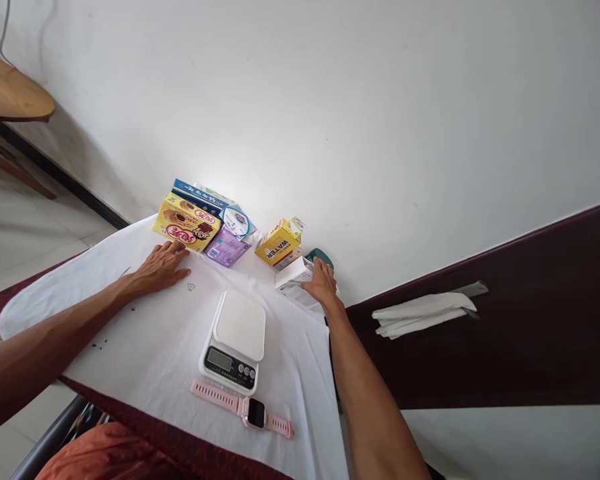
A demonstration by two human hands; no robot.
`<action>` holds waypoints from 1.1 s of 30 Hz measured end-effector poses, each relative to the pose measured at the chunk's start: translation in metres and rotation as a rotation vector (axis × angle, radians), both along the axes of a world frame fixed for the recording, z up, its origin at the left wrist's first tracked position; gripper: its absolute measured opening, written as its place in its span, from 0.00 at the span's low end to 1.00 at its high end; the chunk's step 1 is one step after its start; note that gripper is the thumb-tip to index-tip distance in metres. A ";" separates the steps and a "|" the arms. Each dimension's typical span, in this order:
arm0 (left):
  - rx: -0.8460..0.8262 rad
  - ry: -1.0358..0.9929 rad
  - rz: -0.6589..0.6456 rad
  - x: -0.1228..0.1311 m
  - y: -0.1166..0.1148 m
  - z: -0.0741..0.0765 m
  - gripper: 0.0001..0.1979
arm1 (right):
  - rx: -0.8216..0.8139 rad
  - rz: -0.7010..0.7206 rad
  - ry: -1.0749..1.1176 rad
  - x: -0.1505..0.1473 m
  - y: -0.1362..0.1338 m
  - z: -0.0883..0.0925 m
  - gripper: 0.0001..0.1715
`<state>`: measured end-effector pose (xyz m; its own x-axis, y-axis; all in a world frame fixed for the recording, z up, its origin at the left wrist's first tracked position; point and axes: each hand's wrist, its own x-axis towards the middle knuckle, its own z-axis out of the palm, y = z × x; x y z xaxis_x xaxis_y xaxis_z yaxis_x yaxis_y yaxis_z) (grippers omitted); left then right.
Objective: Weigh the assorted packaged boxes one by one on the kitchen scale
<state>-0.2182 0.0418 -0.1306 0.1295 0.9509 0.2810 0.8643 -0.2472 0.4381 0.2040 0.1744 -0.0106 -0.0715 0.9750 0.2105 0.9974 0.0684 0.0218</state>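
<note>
The right hand [322,283] grips a white box [293,272] lying crosswise.

Indoor room, probably home; exact kind not certain. Plain white wall [360,120] at 12 o'clock, dark maroon wall band [545,320] between 3 and 4, folded white cloth [423,312] on metal bracket [473,289] near 4. Pale tiled floor [10,217] at 9, wooden-topped furniture [15,90] at 10. Household goods on white tablecloth [155,367] near 8: yellow food carton [186,223] at 9, digital scale [237,327] between 7 and 8, pink-strapped watch [256,413] near 7.
</note>
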 end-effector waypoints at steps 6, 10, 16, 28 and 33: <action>-0.030 0.014 -0.003 0.001 -0.002 0.005 0.17 | -0.124 -0.034 -0.097 -0.006 0.025 0.005 0.56; -0.033 -0.039 -0.030 0.000 -0.003 0.010 0.16 | -0.151 -0.028 -0.157 -0.010 0.022 0.011 0.45; 0.003 -0.086 -0.028 -0.008 -0.005 0.015 0.17 | -0.129 0.066 -0.154 -0.014 -0.011 0.027 0.32; -0.008 -0.149 0.001 -0.012 -0.011 0.016 0.17 | -0.131 0.393 0.172 -0.073 -0.146 0.095 0.49; -0.037 -0.099 -0.045 -0.006 -0.017 0.019 0.16 | -0.247 0.588 0.167 -0.115 -0.177 0.076 0.49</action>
<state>-0.2242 0.0251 -0.1120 0.1453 0.9548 0.2592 0.8048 -0.2664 0.5304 0.0885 -0.0021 0.0651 -0.5929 0.8043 0.0401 0.7807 0.5863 -0.2160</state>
